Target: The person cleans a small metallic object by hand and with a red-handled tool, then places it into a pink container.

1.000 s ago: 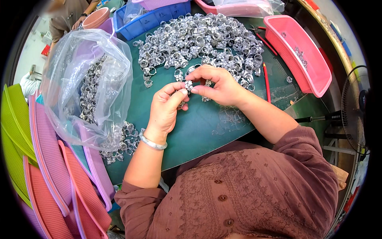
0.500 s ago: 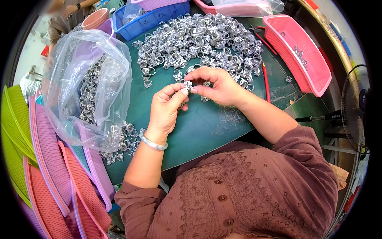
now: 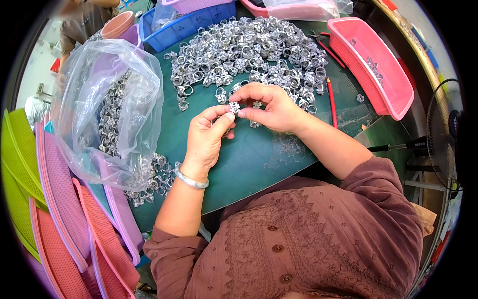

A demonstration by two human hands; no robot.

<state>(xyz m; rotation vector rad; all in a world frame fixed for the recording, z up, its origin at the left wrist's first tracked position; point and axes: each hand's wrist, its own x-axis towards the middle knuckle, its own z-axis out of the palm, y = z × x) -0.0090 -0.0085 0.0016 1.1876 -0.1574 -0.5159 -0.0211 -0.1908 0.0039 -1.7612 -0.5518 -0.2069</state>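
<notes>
green mat (image 3: 259,164): both hands pinch a silver ring (image 3: 234,106).

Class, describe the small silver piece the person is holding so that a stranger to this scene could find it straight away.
Start at the green mat, below the big heap of silver rings. There the left hand and right hand meet fingertip to fingertip. Pinched between them is one small silver piece, the only one lifted clear of the heap.

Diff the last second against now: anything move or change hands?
Nothing visibly changed. Left hand and right hand still pinch the small silver ring piece together over the green mat. The pile of silver rings, clear plastic bag and pink tray lie as before.
</notes>
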